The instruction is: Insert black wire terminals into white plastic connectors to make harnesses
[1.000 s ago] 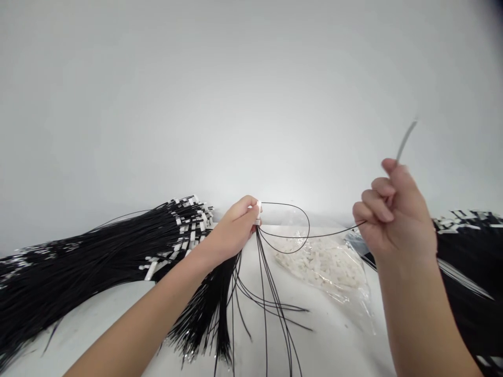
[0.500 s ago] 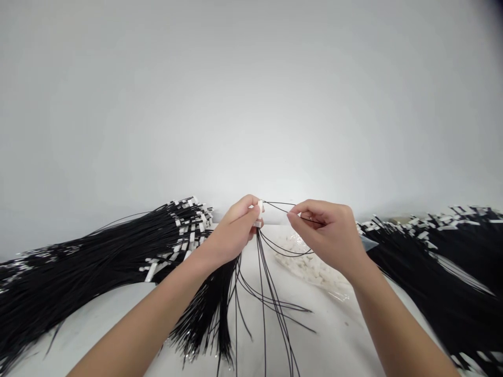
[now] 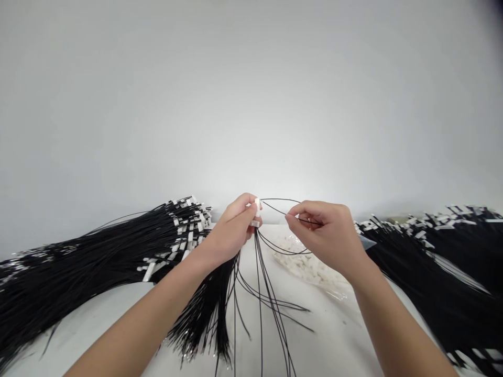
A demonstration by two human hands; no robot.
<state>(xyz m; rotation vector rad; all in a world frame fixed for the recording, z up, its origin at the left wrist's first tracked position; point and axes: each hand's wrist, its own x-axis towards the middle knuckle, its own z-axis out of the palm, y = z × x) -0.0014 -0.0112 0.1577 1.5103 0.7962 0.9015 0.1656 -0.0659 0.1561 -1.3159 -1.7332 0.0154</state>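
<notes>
My left hand (image 3: pixel 232 230) is closed around a small white connector housing (image 3: pixel 257 208), held upright between thumb and fingers. Thin black wires (image 3: pixel 271 301) hang below this hand, some curving off to the right. Across from it, my right hand (image 3: pixel 323 228) pinches one black wire (image 3: pixel 275 207) between thumb and forefinger. This wire runs between the housing and the right fingertips, with another strand arching above it. Whether its tip is seated in the housing cannot be made out. Under my left forearm lies a bundle of loose black wires (image 3: pixel 210 314).
A clear plastic bag of white connector housings (image 3: pixel 314 269) lies behind and below my right hand. At left is a large pile of black wires with white connectors (image 3: pixel 129 246); another pile (image 3: pixel 451 272) is at right. A pale wall (image 3: pixel 251 104) rises behind the white table (image 3: pixel 334 345).
The wire between my hands bows a little more, and its upper strand arches higher. Both hands have shifted very slightly left in view, their grips unchanged.
</notes>
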